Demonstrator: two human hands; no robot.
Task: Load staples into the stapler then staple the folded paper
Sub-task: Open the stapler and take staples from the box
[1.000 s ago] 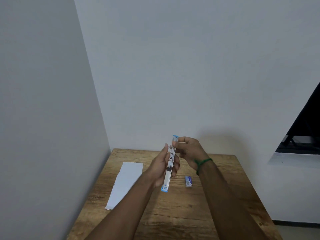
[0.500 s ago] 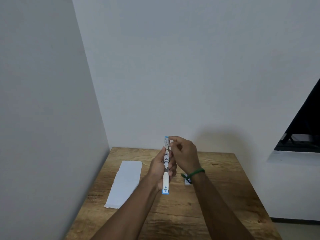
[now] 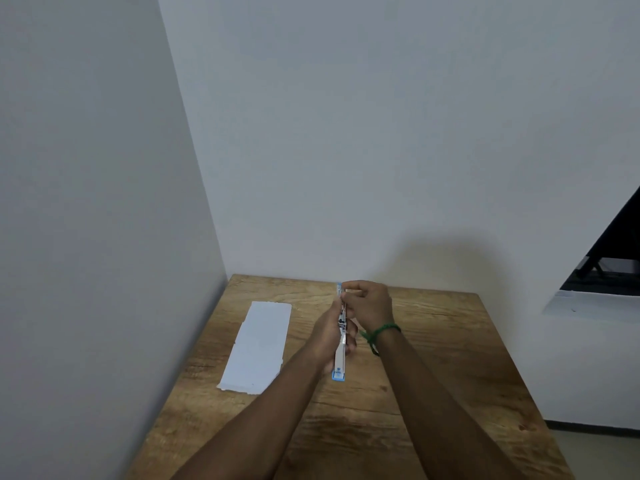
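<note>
Both hands are up over the table (image 3: 450, 375), and the stapler (image 3: 339, 363) is in the air between them, seen edge-on as a long thin strip with a blue tip at each end. It looks swung open along its length. The left hand (image 3: 325, 336) is wrapped around its middle, fingers curled on the body and holding it steady. The right hand (image 3: 370, 304), green band (image 3: 381, 331) at the wrist, has its fingertips pinched together against the upper half, right at the metal channel. Whether a strip of staples sits between those fingertips is too small to tell. So this reads as the loading step, in progress and not finished, because the stapler isn't closed up. The folded paper (image 3: 258, 348) lies flat on the table off to the left, well apart from both hands, with nothing touching it. By my reckoning, what's left is seating the staples, closing the stapler, bringing it over to that paper and pressing a staple through.
</note>
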